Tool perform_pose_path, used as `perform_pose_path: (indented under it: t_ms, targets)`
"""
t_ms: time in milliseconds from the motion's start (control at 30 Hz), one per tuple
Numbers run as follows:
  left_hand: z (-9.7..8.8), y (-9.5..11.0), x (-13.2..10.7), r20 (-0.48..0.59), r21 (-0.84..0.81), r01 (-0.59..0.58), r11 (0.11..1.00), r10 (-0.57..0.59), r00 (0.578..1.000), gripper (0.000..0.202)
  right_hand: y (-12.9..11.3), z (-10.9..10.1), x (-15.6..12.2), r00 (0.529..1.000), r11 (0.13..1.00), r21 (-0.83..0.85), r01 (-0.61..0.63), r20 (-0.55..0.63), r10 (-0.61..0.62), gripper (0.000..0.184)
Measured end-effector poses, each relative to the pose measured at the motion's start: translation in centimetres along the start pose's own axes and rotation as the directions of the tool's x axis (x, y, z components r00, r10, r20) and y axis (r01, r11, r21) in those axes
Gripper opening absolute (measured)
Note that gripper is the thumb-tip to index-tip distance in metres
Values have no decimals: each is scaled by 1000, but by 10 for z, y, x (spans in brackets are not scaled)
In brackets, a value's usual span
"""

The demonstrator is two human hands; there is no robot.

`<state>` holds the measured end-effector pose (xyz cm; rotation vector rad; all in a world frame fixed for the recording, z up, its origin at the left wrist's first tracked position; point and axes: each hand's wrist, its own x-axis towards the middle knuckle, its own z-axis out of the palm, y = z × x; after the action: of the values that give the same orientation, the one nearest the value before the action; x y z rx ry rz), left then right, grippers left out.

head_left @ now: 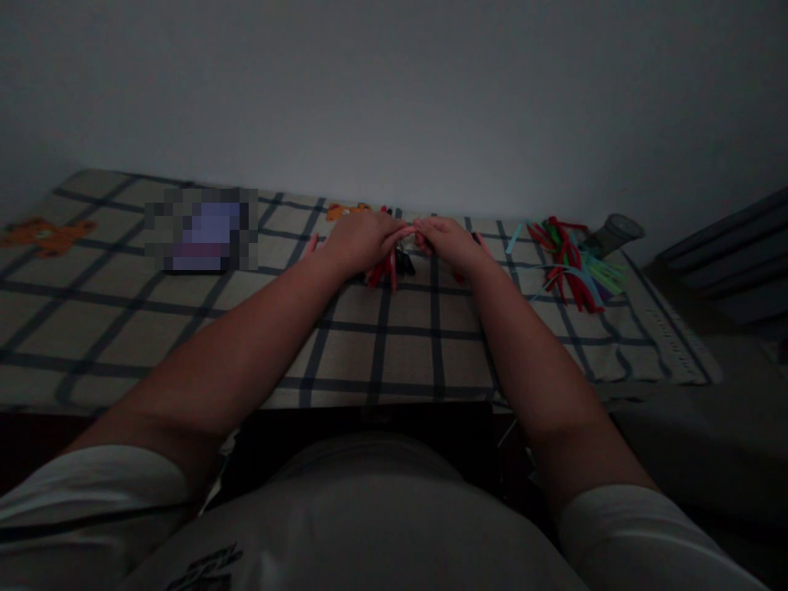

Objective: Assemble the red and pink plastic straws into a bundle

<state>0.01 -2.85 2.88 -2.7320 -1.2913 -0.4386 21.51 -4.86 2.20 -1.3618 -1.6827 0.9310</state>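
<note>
My left hand (363, 238) and my right hand (446, 240) meet fingertip to fingertip above the middle of the table. The fingers of both are pinched together, and whatever is between them is too small and dark to make out. Beneath and beside my left hand lies a bunch of red strips (391, 273). A small black item (405, 263) rests just right of those strips, its kind unclear. Pink and dark pieces (478, 240) show partly behind my right wrist, and a pink piece (313, 244) pokes out left of my left wrist.
A checked cloth (406, 353) covers the table, which backs onto a pale wall. To the right lies a heap of red, green and blue strips (570, 267) beside a clear cup (619, 231). A blurred-out purple-screened device (206, 238) stands at left.
</note>
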Motion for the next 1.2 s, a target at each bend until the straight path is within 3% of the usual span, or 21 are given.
perform_pose_path:
  t_ms: [333,633,833,1200]
  targets:
    - [-9,4,0,61,7,24,1000,-25,998,64,3,0,1,1000,999,-27,21,-14,-22,59]
    - [-8,5,-5,-38,17,40,999,-40,998,57,2,2,-2,1000,1000,-5,-22,-16,22,75]
    - [-7,4,-6,-41,6,26,1000,-26,999,56,11,0,2,999,999,-35,-18,30,19,67]
    - [-9,4,-3,-8,24,42,999,-42,999,60,-4,1,-3,997,994,-92,65,-31,-68,65]
